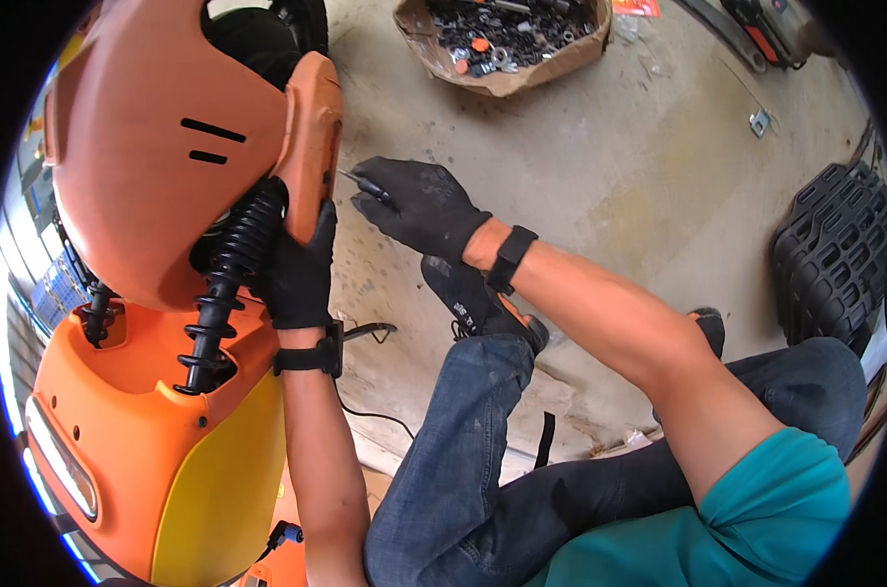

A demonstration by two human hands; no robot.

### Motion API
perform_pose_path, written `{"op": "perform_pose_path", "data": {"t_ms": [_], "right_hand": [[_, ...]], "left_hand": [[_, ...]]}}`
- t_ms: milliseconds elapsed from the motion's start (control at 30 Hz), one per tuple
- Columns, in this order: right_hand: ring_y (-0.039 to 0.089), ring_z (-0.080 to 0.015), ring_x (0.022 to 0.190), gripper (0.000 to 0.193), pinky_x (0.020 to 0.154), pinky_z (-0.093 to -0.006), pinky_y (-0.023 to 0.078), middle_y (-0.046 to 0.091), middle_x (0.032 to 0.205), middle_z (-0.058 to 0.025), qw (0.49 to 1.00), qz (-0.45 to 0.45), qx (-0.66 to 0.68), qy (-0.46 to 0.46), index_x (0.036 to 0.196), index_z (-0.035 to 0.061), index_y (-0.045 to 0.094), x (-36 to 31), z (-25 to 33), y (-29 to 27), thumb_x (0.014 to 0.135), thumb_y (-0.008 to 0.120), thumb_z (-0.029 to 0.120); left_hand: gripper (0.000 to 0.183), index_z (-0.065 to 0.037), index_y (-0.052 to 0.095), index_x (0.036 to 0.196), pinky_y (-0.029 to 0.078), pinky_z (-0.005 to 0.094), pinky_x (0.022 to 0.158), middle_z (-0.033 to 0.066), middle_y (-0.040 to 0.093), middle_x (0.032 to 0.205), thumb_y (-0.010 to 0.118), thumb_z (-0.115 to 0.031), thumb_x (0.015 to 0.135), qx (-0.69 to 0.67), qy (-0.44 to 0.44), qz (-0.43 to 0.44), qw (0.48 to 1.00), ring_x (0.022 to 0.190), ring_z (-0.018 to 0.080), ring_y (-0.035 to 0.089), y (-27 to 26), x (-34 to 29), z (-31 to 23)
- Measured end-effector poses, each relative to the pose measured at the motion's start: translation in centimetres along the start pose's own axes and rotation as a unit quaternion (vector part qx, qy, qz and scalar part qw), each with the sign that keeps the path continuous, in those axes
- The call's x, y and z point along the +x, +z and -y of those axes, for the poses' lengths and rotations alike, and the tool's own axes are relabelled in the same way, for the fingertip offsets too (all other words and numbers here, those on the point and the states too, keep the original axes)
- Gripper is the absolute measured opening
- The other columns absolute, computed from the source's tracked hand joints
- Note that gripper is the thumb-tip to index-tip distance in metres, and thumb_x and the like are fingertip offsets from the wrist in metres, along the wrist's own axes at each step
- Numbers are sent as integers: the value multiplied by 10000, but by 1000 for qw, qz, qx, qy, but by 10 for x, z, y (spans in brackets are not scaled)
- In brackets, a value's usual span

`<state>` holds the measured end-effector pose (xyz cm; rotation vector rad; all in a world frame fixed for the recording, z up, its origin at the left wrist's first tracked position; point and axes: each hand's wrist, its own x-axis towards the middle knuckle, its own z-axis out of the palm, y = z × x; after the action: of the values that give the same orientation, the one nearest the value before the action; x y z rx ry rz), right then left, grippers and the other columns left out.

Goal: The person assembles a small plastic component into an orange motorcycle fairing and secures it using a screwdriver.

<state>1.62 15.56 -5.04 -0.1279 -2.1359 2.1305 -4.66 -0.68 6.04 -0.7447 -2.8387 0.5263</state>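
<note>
My left hand (301, 274), in a black glove, grips the lower end of a narrow orange side panel (316, 137) from below; its thumb shows along the edge, while the other fingers are largely hidden. Beside it a black coil-spring shock absorber (230, 264) runs between a large salmon-orange fender (159, 147) and an orange and yellow body shell (120, 430). To the right of the panel, my gloved right hand (419, 205) is closed around a small black-handled screwdriver (373, 189). The thin metal shaft points toward the panel, apart from it.
A torn cardboard box (522, 76) of loose screws and small hardware stands at the far side. A black ribbed plastic case (835, 254) lies at the right. My shoe (477, 303) and bent legs are close below my right hand. A black cable (375, 416) crosses the floor.
</note>
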Motion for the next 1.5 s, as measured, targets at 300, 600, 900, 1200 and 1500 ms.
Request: {"op": "perform_pose_path", "data": {"t_ms": [300, 600, 900, 1200, 1500], "right_hand": [[620, -367, 942, 298, 851, -474, 505, 686, 1018, -144, 997, 23, -49, -47, 1133, 89, 653, 5, -9, 7, 889, 635, 259], [620, -318, 868, 185, 755, -454, 496, 670, 878, -81, 978, 6, -188, -87, 1026, 132, 676, 6, -5, 8, 854, 636, 185], [592, -277, 753, 162, 605, -413, 470, 588, 735, -40, 940, -43, -287, -178, 959, 148, 672, 15, -11, 8, 807, 670, 203], [635, -302, 715, 169, 629, -443, 523, 654, 749, -83, 966, 53, -211, -139, 933, 124, 664, 22, -9, -3, 869, 683, 279], [593, -165, 679, 241, 595, -348, 492, 613, 733, -12, 854, 218, 424, 208, 1066, 93, 686, 21, -25, 10, 950, 646, 301]], "left_hand": [[786, -13, 610, 1302, 504, 415, 980, 195, 657, 1253, 848, -525, 755, -46, -6, -19, 999, 1153, 366, 632, 1, 3, -2], [758, 6, 622, 1273, 482, 423, 999, 199, 662, 1235, 846, -506, 762, -56, -11, -20, 998, 1158, 370, 622, 0, 3, -4], [733, 12, 635, 1243, 481, 416, 991, 193, 674, 1208, 843, -507, 767, -43, -8, -35, 998, 1124, 365, 631, 0, 4, -4], [693, 4, 670, 1176, 525, 389, 895, 161, 715, 1075, 853, -514, 754, 14, 25, -69, 997, 993, 334, 681, 2, 5, -4], [722, 12, 626, 1256, 499, 386, 960, 177, 678, 1211, 867, -453, 760, -85, 3, -19, 996, 1110, 334, 645, -1, 1, -5]]}}
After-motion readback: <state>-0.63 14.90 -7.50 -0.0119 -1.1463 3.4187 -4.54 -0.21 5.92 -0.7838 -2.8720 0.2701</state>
